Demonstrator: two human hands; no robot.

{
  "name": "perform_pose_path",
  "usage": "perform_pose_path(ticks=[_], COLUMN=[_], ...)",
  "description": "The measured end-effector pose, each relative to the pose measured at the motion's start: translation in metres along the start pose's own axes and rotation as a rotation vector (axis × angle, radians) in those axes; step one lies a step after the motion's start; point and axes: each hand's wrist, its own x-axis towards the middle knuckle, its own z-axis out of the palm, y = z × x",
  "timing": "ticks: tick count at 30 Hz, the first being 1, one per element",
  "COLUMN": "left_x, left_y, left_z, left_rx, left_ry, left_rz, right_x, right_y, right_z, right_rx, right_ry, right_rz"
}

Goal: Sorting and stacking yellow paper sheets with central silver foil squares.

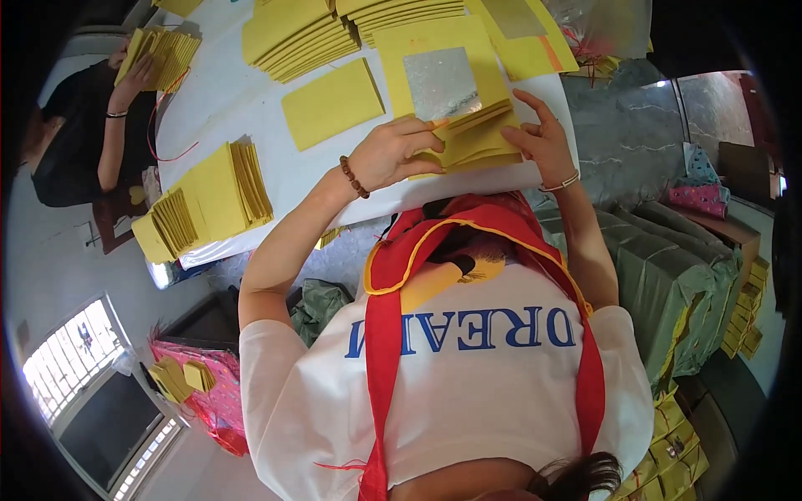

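Note:
In front of me at the table's near edge is a stack of yellow paper sheets [430, 46] with a silver foil square [443, 82] on top. At its near side the yellow paper [478, 150] is bent into folds. My left hand [397, 153], with a beaded bracelet at the wrist, has its fingers and thumb curled round the left end of that fold. On the right end rests my right hand [541, 140], its forefinger raised and its fingers apart. A flat yellow packet [332, 103] lies to the left of the stack.
More stacks of folded yellow paper [296, 37] lie at the back of the white table [276, 117] and at its left [209, 196]. A co-worker's hand [140, 75] holds a yellow bundle at far left. Wrapped green bales [652, 267] stand at my right.

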Motion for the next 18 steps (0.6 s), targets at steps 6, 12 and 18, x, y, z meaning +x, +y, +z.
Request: perform_pose_path(ticks=[6, 12, 18], left_x=[-0.001, 0.000, 0.000], left_y=[0.004, 0.006, 0.006], left_z=[0.002, 0.007, 0.004], left_rx=[0.059, 0.061, 0.035], left_ry=[0.030, 0.094, 0.086], left_rz=[-0.023, -0.070, -0.118], right_x=[0.006, 0.014, 0.011], right_y=[0.001, 0.019, 0.018], right_z=[0.006, 0.001, -0.009], right_rx=[-0.012, 0.119, -0.266], right_ry=[0.045, 0.090, 0.195], right_rz=[-0.043, -0.023, -0.472])
